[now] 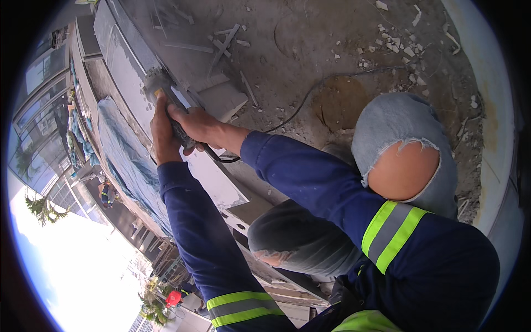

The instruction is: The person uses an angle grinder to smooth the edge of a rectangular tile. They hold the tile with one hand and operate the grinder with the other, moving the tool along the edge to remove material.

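Observation:
Both my hands are wrapped round a corded power tool [180, 134], which looks like a dusty angle grinder. Its grey head [157, 81] points away from me and rests at or just over a long white slab [123, 63]; the contact point itself is hidden. My left hand [161, 131] grips the tool from the left side, near the head. On the right, my right hand [198, 125] closes over the body. A black cord [222, 160] leaves the tool's rear and loops off to the right. Grey patches mark the slab's surface.
Broken board pieces [224, 99] and strips lie right of the slab. Pale rubble [395, 44] is scattered over the dusty floor [287, 50]. Blue sheeting [130, 155] covers something at left, beside a drop with people [105, 193] far below. A pale wall edge [489, 110] curves along the right.

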Demonstrator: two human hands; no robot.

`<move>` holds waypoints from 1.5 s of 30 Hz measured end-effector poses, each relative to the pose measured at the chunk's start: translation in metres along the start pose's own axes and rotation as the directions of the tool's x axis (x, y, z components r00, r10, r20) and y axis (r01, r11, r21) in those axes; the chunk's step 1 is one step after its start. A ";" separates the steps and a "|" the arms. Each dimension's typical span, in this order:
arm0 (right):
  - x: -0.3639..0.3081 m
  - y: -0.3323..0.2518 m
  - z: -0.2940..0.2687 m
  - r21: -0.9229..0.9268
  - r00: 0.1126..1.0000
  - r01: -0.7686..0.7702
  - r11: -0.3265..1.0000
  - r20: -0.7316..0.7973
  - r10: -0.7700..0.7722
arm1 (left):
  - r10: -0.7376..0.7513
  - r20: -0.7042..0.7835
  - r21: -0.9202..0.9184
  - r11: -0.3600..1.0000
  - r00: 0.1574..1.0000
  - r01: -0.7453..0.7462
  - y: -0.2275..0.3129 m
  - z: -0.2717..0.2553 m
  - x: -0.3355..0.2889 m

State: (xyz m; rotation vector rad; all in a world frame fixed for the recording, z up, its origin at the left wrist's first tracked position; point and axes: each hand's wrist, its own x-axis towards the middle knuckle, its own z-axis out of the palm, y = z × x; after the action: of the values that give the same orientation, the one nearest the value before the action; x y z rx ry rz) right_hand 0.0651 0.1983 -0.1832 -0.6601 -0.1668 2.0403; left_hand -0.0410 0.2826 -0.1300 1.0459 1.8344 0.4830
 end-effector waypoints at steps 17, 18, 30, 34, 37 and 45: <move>-0.038 0.025 0.006 0.018 0.997 0.069 0.997 0.014 -0.070 | 0.051 0.009 0.089 0.995 0.999 -0.052 -0.010 -0.006 -0.043; -0.034 0.024 0.006 0.008 0.998 0.064 0.998 0.012 -0.064 | 0.052 0.014 0.073 0.996 0.999 -0.053 -0.011 -0.007 -0.040; -0.008 0.005 0.001 -0.037 1.000 -0.002 0.999 0.017 0.003 | 0.031 -0.034 0.027 0.999 0.999 -0.030 -0.005 -0.001 -0.008; -0.026 0.011 0.003 -0.022 1.000 -0.009 1.000 -0.001 0.009 | 0.057 -0.019 0.051 0.997 0.998 -0.056 -0.007 -0.002 -0.027; -0.039 0.017 0.004 0.014 1.000 -0.012 1.000 0.022 0.012 | 0.061 -0.001 0.043 0.997 0.998 -0.061 -0.012 -0.003 -0.038; -0.030 0.026 0.003 -0.012 0.999 0.023 1.000 0.030 -0.022 | 0.066 0.024 0.029 0.997 0.998 -0.067 -0.017 -0.009 -0.032</move>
State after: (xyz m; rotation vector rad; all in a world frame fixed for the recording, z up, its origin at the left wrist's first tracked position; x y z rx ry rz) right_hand 0.0563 0.1598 -0.1788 -0.6337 -0.2036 2.0296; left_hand -0.0498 0.2480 -0.1207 1.1310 1.7959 0.4828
